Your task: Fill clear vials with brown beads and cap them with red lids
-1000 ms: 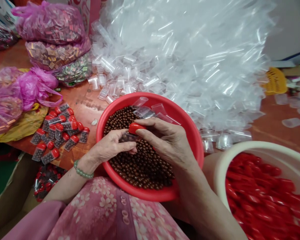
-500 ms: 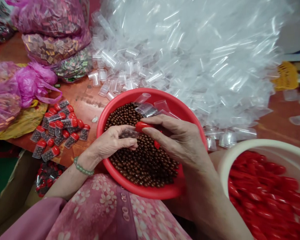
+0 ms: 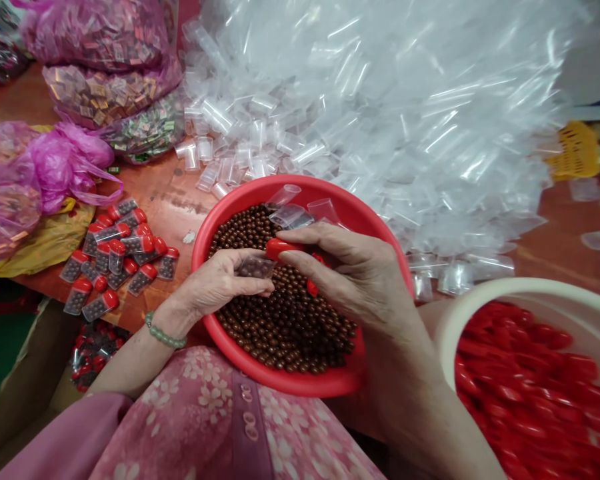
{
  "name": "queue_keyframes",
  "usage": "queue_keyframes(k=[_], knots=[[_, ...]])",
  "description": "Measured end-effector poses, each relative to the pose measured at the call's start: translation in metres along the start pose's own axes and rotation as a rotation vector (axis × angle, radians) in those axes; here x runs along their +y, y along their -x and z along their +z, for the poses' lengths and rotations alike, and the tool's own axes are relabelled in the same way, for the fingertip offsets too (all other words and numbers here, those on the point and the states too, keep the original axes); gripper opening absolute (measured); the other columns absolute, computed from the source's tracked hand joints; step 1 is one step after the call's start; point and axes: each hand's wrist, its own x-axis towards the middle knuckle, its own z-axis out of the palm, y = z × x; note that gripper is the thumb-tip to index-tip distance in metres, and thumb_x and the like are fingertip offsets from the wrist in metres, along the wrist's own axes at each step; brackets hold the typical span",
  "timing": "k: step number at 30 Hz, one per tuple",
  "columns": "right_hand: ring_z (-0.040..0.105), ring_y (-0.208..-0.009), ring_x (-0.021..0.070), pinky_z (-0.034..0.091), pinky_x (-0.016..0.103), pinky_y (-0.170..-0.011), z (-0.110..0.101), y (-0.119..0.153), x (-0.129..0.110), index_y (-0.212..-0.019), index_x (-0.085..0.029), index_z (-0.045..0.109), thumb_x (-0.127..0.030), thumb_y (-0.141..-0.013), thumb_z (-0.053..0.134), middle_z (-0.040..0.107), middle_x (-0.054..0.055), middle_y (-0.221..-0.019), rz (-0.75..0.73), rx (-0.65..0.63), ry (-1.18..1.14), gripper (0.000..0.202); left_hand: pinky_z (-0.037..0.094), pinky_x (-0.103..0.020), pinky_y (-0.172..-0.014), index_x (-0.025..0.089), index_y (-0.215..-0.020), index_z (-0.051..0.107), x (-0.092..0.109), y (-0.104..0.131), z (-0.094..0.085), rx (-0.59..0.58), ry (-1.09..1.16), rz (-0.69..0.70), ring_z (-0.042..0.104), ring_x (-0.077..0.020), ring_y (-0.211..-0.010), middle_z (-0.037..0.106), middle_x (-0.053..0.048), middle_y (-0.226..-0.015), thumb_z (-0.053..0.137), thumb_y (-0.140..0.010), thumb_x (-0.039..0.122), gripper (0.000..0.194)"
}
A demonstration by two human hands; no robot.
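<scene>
Over a red basin (image 3: 200,257) of brown balls (image 3: 280,343), my left hand (image 3: 215,283) is closed around a small clear container (image 3: 255,267) with brown balls inside. Its mouth points right. My right hand (image 3: 355,273) pinches a red cap (image 3: 280,249) between thumb and fingers, close to that mouth. Another bit of red (image 3: 313,287) shows under the right hand's fingers. Several clear empty containers (image 3: 290,217) lie on the balls at the basin's far side.
A large heap of clear containers (image 3: 260,133) lies behind the basin. Filled, red-capped containers (image 3: 115,257) are grouped at left, near pink bags (image 3: 70,160). A white tub (image 3: 447,333) of red caps (image 3: 525,373) stands at right. An open box (image 3: 25,373) sits below left.
The red cap in my right hand has shifted slightly left, towards the mouth of the filled container. My left hand keeps its hold with hardly any movement.
</scene>
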Motion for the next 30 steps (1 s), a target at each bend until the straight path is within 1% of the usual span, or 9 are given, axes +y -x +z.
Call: queue_keyframes(k=[5, 8, 14, 17, 20, 22, 24, 27, 30], knots=[[0.069, -0.078, 0.0187, 0.055, 0.034, -0.072, -0.009, 0.004, -0.001, -0.103, -0.028, 0.073, -0.024, -0.085, 0.067, 0.075, 0.002, -0.089, -0.025, -0.018, 0.102, 0.019, 0.047, -0.022, -0.070, 0.013, -0.099, 0.071, -0.002, 0.001, -0.001, 0.016, 0.071, -0.007, 0.062, -0.0078, -0.068, 0.067, 0.000, -0.076, 0.081, -0.063, 0.015, 0.036], [0.069, -0.077, 0.0183, 0.054, 0.033, -0.069, -0.012, 0.009, 0.002, -0.101, -0.027, 0.073, -0.022, -0.084, 0.068, 0.075, 0.002, -0.088, -0.006, 0.012, 0.106, 0.018, 0.050, -0.024, -0.075, 0.014, -0.099, 0.072, -0.003, 0.001, -0.001, 0.024, 0.099, -0.008, 0.066, -0.0092, -0.072, 0.068, 0.000, -0.081, 0.081, -0.064, 0.012, 0.037], [0.070, -0.082, 0.0161, 0.057, 0.032, -0.077, -0.001, 0.015, 0.006, -0.100, -0.027, 0.073, -0.022, -0.082, 0.071, 0.076, 0.000, -0.092, 0.111, 0.198, -0.066, 0.019, 0.055, -0.028, -0.077, 0.017, -0.109, 0.070, -0.002, 0.001, -0.003, -0.034, 0.177, 0.010, 0.071, -0.0159, -0.085, 0.072, -0.003, -0.089, 0.078, -0.069, 0.012, 0.041], [0.071, -0.085, 0.0159, 0.058, 0.032, -0.081, 0.007, 0.013, 0.003, -0.100, -0.028, 0.074, -0.022, -0.082, 0.072, 0.076, -0.001, -0.095, 0.149, 0.272, -0.163, 0.019, 0.056, -0.030, -0.082, 0.016, -0.112, 0.067, 0.000, 0.002, -0.004, -0.086, 0.256, -0.002, 0.072, -0.0198, -0.093, 0.074, -0.007, -0.100, 0.072, -0.077, 0.012, 0.036], [0.072, -0.087, 0.0167, 0.059, 0.033, -0.084, 0.012, 0.006, 0.001, -0.099, -0.027, 0.074, -0.022, -0.080, 0.073, 0.076, 0.000, -0.096, 0.162, 0.297, -0.243, 0.019, 0.056, -0.035, -0.086, 0.012, -0.112, 0.066, 0.004, 0.003, -0.006, -0.116, 0.345, -0.024, 0.072, -0.0235, -0.098, 0.075, -0.014, -0.104, 0.055, -0.093, 0.026, 0.027], [0.072, -0.087, 0.0165, 0.059, 0.034, -0.085, 0.014, 0.000, 0.000, -0.098, -0.026, 0.073, -0.023, -0.080, 0.073, 0.076, 0.000, -0.095, 0.170, 0.312, -0.285, 0.018, 0.056, -0.036, -0.087, 0.008, -0.111, 0.066, 0.006, 0.002, -0.007, -0.105, 0.369, -0.061, 0.072, -0.0245, -0.098, 0.075, -0.017, -0.104, 0.040, -0.099, 0.038, 0.041], [0.072, -0.085, 0.0159, 0.059, 0.034, -0.084, 0.017, -0.007, -0.001, -0.096, -0.026, 0.073, -0.025, -0.081, 0.073, 0.076, -0.001, -0.093, 0.183, 0.307, -0.322, 0.016, 0.056, -0.037, -0.087, 0.007, -0.109, 0.066, 0.007, 0.000, -0.008, -0.087, 0.367, -0.090, 0.073, -0.0249, -0.096, 0.074, -0.019, -0.103, 0.032, -0.100, 0.046, 0.052], [0.071, -0.083, 0.0160, 0.059, 0.033, -0.080, 0.022, -0.015, -0.002, -0.093, -0.025, 0.072, -0.029, -0.080, 0.073, 0.076, 0.000, -0.091, 0.204, 0.254, -0.349, 0.014, 0.056, -0.038, -0.087, 0.008, -0.107, 0.067, 0.005, -0.001, -0.009, -0.109, 0.352, -0.084, 0.073, -0.0252, -0.095, 0.075, -0.019, -0.103, 0.040, -0.097, 0.051, 0.051], [0.071, -0.079, 0.0166, 0.060, 0.034, -0.076, 0.028, -0.020, -0.002, -0.091, -0.024, 0.071, -0.034, -0.079, 0.074, 0.076, 0.000, -0.088, 0.221, 0.193, -0.340, 0.016, 0.056, -0.036, -0.088, 0.009, -0.107, 0.067, 0.003, 0.000, -0.009, -0.147, 0.336, -0.046, 0.072, -0.0240, -0.097, 0.075, -0.016, -0.103, 0.062, -0.088, 0.036, 0.033]])
